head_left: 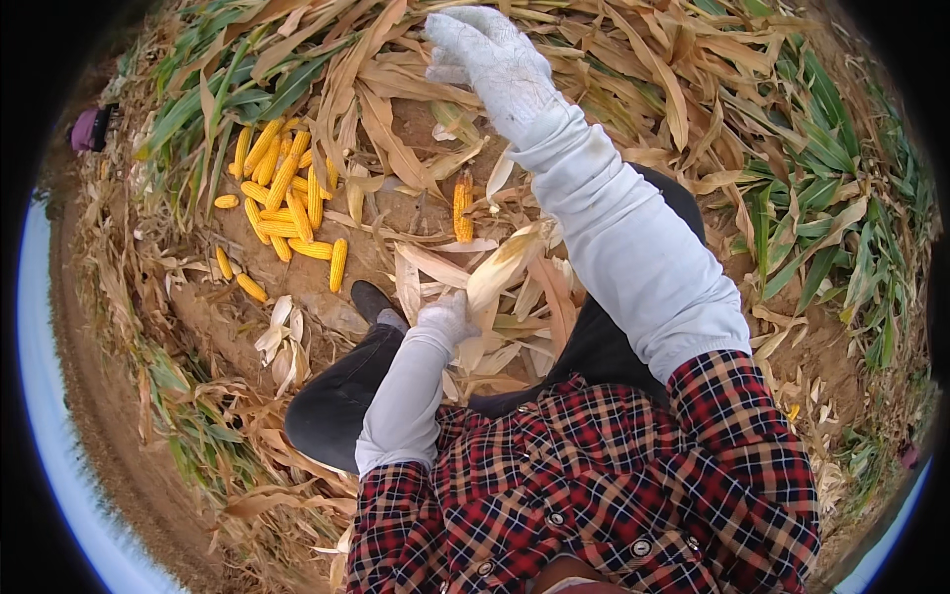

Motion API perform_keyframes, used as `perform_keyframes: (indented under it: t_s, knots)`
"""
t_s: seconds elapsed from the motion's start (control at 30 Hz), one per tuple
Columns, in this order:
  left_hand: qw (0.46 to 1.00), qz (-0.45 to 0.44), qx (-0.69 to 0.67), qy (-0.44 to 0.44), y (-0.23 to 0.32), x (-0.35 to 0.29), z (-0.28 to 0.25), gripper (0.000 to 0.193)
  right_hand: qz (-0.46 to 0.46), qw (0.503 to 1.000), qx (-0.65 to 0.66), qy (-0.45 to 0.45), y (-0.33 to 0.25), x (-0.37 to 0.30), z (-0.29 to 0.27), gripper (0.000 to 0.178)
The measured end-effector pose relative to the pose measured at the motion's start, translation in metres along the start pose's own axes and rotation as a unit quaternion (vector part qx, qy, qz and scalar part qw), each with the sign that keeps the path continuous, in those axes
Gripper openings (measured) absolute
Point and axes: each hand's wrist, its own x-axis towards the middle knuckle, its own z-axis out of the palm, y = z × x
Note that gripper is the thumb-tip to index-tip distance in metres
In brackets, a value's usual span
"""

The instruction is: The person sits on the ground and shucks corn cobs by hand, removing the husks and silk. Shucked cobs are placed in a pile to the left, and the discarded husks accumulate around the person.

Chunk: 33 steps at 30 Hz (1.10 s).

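Observation:
Both my hands wear whitish gloves, with pale sleeve covers over the forearms. My left hand (447, 318) is closed around the lower end of an ear of corn in its pale husk (503, 269), held over the loose husks between my legs. My right arm stretches far forward, and my right hand (491, 67) is over the dry corn stalks and leaves (584, 74). Its fingers are extended, the thumb a little apart, and nothing shows in them. A bare orange-yellow ear of corn (463, 208) lies on the ground just beyond the husked ear.
At the far left is a pile of bare yellow ears of corn (287, 188), with several loose ones beside it. Green leaves (811, 158) and dry stalks spread on the right. Torn husks (284, 342) lie near my bent left leg (341, 396). A purple and black object (91, 129) sits at the left edge.

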Motion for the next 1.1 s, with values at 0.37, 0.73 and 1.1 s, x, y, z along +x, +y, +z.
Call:
perform_keyframes:
  t_s: [0.37,0.73,1.1]
  knots:
    - [0.969,-0.067,-0.179,0.158,-0.03,0.09,-0.008,0.035,0.116,0.992,0.019,-0.051,-0.011,-0.002,0.009,0.046]
    - [0.943,-0.125,-0.223,0.215,0.002,0.17,-0.034,0.052,0.054,0.995,-0.071,-0.035,-0.009,-0.012,0.004,0.054]
    - [0.948,-0.14,-0.262,0.114,0.007,0.21,-0.071,0.069,0.115,0.985,-0.112,-0.055,-0.017,-0.016,0.006,0.041]
